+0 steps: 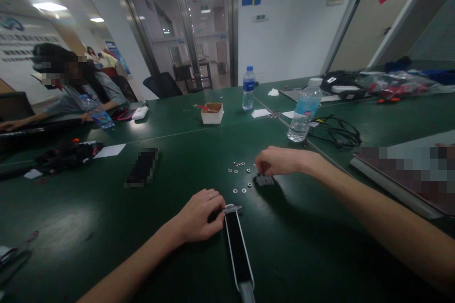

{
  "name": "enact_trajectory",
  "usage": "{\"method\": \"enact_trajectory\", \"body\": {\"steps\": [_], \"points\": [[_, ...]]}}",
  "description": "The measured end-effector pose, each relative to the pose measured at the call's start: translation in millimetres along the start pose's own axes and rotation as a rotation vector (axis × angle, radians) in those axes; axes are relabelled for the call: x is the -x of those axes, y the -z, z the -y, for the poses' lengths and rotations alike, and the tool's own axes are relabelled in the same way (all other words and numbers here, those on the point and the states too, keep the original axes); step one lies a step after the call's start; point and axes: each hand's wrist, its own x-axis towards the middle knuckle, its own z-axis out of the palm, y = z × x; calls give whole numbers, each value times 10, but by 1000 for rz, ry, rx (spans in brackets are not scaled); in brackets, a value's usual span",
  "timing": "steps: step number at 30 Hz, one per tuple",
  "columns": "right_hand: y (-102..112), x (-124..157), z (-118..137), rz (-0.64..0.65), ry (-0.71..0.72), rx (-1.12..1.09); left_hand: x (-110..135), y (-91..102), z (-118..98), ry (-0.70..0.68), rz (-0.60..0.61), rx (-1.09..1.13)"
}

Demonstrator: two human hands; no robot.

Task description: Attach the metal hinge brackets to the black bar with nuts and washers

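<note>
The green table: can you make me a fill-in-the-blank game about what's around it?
1. The person's bare left hand has a ____ on one finger.
2. The long black strip by that hand has ____ edges.
3. The upright clear plastic bottle with a white cap has a ____ label.

Missing words: ring; white; blue.

The long strip has a black face framed in white, with a grey lower end. The scattered small rings are silvery, and the little piece near them is mottled grey. All sit against the dark green of the tabletop. The small box is white outside and brown inside. One bottle wears a blue cap and blue label; the larger bottle pairs a white cap with a light-blue label. The coiled cable is black.
</note>
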Motion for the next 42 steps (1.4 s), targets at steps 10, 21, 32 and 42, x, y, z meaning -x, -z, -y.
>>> {"method": "enact_trajectory", "body": {"steps": [10, 21, 32, 42], "points": [[91, 47, -72, -209, -46, 125, -4, -16, 20, -28, -17, -17], [-97, -194, -177, -262, 32, 188, 3, 5, 2, 10, 13, -23], [-123, -239, -124, -193, -51, 59, 0, 2, -4, 3, -5, -18], [-118, -23, 291, 24, 318, -133, 3, -7, 1, 8, -13, -9]]}}
